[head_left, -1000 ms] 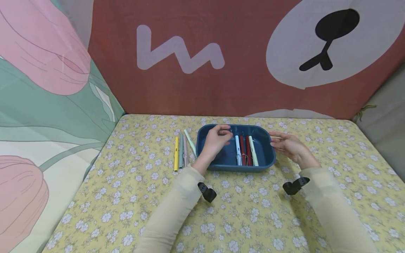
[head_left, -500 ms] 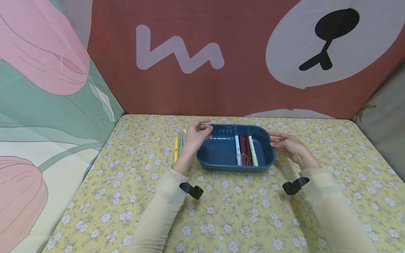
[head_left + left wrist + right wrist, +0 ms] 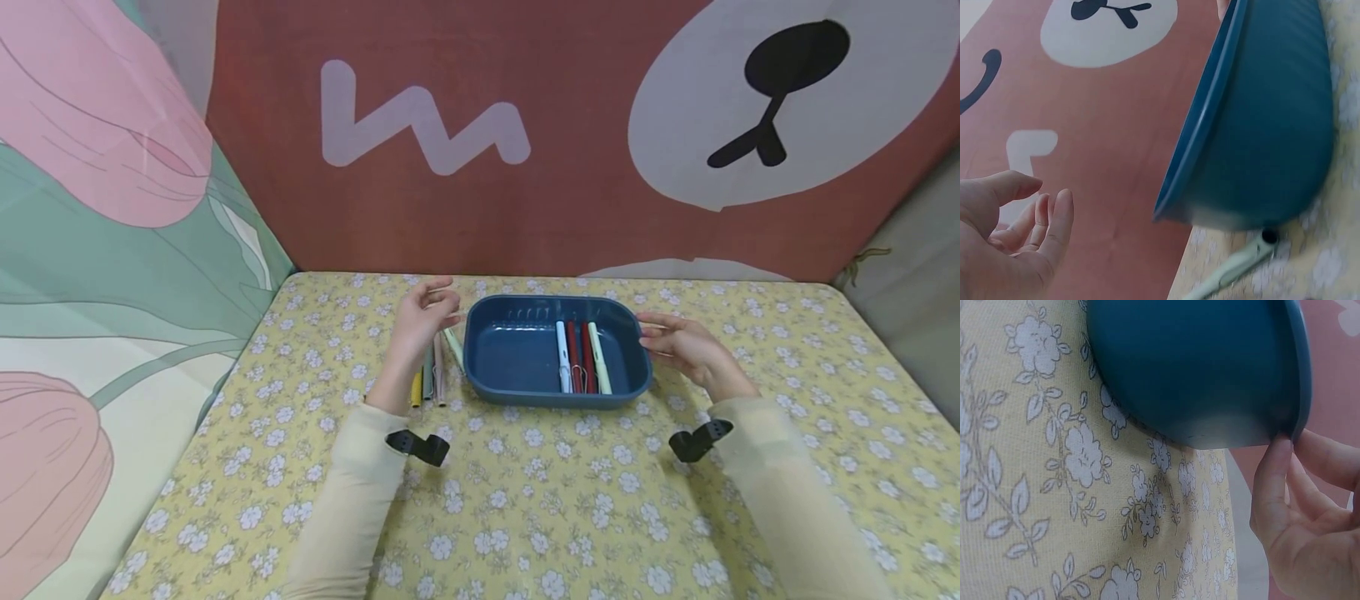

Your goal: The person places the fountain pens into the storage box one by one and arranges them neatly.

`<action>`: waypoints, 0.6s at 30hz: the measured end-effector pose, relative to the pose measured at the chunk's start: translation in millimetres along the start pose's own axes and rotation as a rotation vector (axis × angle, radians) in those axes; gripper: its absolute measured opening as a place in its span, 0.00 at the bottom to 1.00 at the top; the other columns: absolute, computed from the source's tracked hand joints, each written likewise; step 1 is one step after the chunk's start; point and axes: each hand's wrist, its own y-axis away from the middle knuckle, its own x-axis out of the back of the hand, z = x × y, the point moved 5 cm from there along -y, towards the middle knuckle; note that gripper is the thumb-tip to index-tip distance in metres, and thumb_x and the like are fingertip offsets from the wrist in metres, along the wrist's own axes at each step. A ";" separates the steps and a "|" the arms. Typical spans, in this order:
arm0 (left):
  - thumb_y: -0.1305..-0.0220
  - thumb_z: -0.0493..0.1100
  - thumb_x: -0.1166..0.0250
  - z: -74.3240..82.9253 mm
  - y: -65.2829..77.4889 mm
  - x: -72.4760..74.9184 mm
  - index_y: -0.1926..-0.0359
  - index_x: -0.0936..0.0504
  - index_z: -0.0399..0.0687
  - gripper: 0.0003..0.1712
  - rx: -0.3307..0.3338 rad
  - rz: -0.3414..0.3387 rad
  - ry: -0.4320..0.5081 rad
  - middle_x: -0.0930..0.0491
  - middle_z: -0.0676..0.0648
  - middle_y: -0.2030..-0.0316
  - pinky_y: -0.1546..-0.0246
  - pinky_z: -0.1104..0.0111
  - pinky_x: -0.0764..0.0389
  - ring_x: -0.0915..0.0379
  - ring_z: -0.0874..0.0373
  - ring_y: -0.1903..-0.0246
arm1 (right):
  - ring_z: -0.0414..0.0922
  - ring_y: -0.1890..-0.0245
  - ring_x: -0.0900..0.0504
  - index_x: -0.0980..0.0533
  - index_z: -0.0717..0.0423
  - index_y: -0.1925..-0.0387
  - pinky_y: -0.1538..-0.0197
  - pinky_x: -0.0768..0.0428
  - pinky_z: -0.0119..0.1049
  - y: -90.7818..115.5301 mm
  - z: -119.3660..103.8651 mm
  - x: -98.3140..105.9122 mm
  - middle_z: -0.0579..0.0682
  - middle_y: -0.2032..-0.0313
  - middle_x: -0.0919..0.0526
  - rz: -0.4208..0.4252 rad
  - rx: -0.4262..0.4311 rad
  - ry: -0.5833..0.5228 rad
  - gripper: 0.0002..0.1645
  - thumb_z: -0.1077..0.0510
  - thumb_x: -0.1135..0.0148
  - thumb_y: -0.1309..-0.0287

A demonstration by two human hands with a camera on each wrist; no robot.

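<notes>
A dark blue plastic box (image 3: 517, 397) stands on the cloth. Four fingers would not show, but my right hand (image 3: 690, 354) is at its right end, thumb and a finger pinching the rim in the right wrist view. Inside the box lie a light blue pen (image 3: 563, 358), two dark red pens and a pale green pen (image 3: 600, 360). Left of the box, my left hand (image 3: 422, 321) hovers over more pens with loosely bent fingers, holding nothing. Partly hidden beneath it are a yellow pen (image 3: 416, 392), a grey-green pen (image 3: 428, 379) and a pinkish pen (image 3: 440, 379). Another pale green pen (image 3: 1241, 265) slants beside the box.
A yellow floral cloth (image 3: 540, 500) covers the table. Behind it rises a red-brown printed backdrop (image 3: 585, 183), with a flower-patterned curtain (image 3: 150, 283) at the left. Each wrist wears a small black camera.
My left hand has moved left from above the box to over the pens beside it. My right hand has stayed at the box's right rim.
</notes>
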 end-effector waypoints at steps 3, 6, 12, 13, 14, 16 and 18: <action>0.33 0.37 0.43 -1.7 -0.1 9.0 0.38 0.30 0.42 0.23 0.018 0.004 -0.017 0.26 0.50 0.58 0.48 0.64 0.16 0.25 0.63 0.62 | 0.25 0.62 0.21 0.44 0.53 0.28 0.54 0.19 0.20 0.1 0.0 0.0 0.30 0.64 0.23 -0.004 0.002 -0.005 0.34 0.63 0.48 0.33; 0.32 0.38 0.43 -3.8 0.0 17.1 0.37 0.31 0.41 0.23 0.034 0.010 -0.042 0.25 0.48 0.56 0.52 0.69 0.15 0.26 0.66 0.63 | 0.24 0.62 0.21 0.48 0.55 0.27 0.54 0.20 0.19 0.1 0.8 0.4 0.30 0.63 0.24 0.000 -0.003 0.009 0.36 0.63 0.49 0.33; 0.31 0.38 0.44 -9.2 0.8 32.9 0.35 0.32 0.42 0.24 0.063 0.013 -0.073 0.26 0.43 0.49 0.54 0.74 0.16 0.26 0.65 0.61 | 0.24 0.61 0.22 0.50 0.57 0.26 0.54 0.20 0.19 -0.1 0.8 0.5 0.30 0.61 0.26 0.005 -0.012 0.031 0.37 0.63 0.49 0.32; 0.31 0.37 0.44 -10.3 1.2 35.7 0.35 0.33 0.43 0.24 0.066 0.011 -0.080 0.26 0.43 0.49 0.53 0.73 0.16 0.26 0.65 0.61 | 0.24 0.61 0.22 0.50 0.57 0.26 0.54 0.20 0.19 -0.1 0.7 0.5 0.30 0.61 0.26 0.005 -0.011 0.032 0.37 0.63 0.49 0.32; 0.31 0.37 0.45 -11.6 1.4 38.6 0.35 0.33 0.42 0.24 0.062 0.006 -0.092 0.26 0.43 0.49 0.53 0.73 0.16 0.26 0.65 0.61 | 0.24 0.61 0.22 0.50 0.57 0.26 0.54 0.20 0.19 -0.1 0.7 0.4 0.31 0.61 0.26 0.005 -0.010 0.032 0.37 0.63 0.50 0.32; 0.31 0.37 0.46 -14.7 1.7 44.8 0.35 0.33 0.41 0.24 0.060 0.003 -0.119 0.26 0.43 0.50 0.50 0.70 0.16 0.26 0.63 0.60 | 0.24 0.62 0.22 0.50 0.57 0.26 0.54 0.20 0.19 -0.3 0.9 0.1 0.31 0.61 0.26 0.009 -0.009 0.028 0.37 0.63 0.49 0.32; 0.30 0.38 0.46 -19.5 2.8 52.2 0.35 0.34 0.41 0.24 0.067 0.003 -0.148 0.26 0.41 0.48 0.48 0.67 0.17 0.25 0.59 0.56 | 0.24 0.62 0.22 0.49 0.57 0.26 0.54 0.20 0.19 -0.6 1.2 -0.6 0.31 0.61 0.26 0.013 -0.008 0.029 0.37 0.63 0.49 0.33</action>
